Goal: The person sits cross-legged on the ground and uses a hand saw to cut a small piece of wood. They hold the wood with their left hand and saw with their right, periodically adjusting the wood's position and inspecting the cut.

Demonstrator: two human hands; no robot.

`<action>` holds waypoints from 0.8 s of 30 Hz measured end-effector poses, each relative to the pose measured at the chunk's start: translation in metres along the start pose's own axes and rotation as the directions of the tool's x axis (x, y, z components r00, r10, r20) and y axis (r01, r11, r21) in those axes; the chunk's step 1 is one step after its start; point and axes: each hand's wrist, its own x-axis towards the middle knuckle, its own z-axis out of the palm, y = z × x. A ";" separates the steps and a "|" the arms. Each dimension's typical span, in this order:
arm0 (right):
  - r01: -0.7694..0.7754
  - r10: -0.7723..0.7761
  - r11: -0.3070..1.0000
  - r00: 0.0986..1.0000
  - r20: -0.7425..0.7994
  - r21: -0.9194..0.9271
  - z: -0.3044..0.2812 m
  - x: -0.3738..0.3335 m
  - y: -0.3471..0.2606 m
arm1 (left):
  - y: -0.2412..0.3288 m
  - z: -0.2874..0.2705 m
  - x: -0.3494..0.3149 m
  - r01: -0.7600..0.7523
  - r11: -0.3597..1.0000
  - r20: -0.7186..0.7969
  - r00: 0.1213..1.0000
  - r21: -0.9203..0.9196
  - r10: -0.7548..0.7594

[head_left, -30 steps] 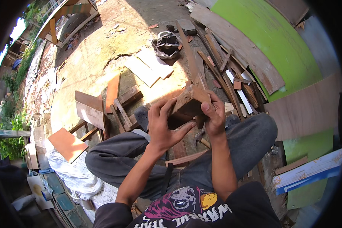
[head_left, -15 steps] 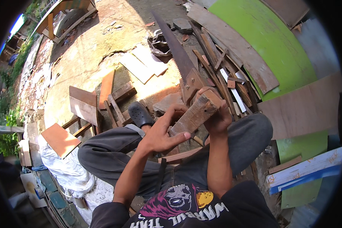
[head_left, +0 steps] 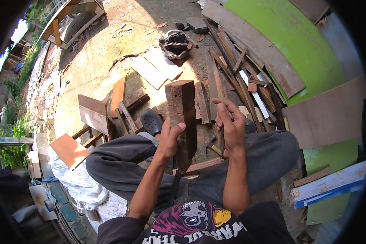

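My left hand [head_left: 170, 140] is closed around a thick, dark brown wood block [head_left: 182, 99], held upright in front of my lap. To its right, my right hand [head_left: 231, 128] is closed around the handle of a handsaw [head_left: 220, 87]. The blade appears almost edge-on, a narrow brown strip pointing away from me, hard to tell from the boards behind it. My right thumb and forefinger reach toward the block without touching it. On the ground between my legs, a hammer [head_left: 209, 143] lies partly hidden by my right hand and leg.
Scrap wood strips [head_left: 232, 65] are heaped at the right beside a green panel [head_left: 288, 44]. Pale boards [head_left: 156, 69] and a black plastic bag [head_left: 175, 44] lie ahead. Wood offcuts [head_left: 95, 112] and a white sack [head_left: 75, 179] are at the left.
The block has swung from slanting between both hands to upright in my left hand, moving left. My right hand has drawn away from it, and the saw blade has turned from broadside to edge-on.
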 end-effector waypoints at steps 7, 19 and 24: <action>0.067 -0.061 0.977 0.998 0.032 -0.204 -0.007 -0.010 0.002 | 0.008 0.017 0.009 0.142 0.759 0.282 0.958 -0.635 0.057; 0.094 -0.081 0.984 0.993 0.084 -0.152 -0.005 -0.016 0.011 | -0.035 0.017 0.013 0.294 0.513 0.467 0.849 -0.807 0.247; 0.164 -0.151 0.967 0.985 0.080 -0.192 -0.001 -0.015 0.009 | -0.055 0.009 0.012 0.486 0.218 0.533 0.771 -0.846 0.349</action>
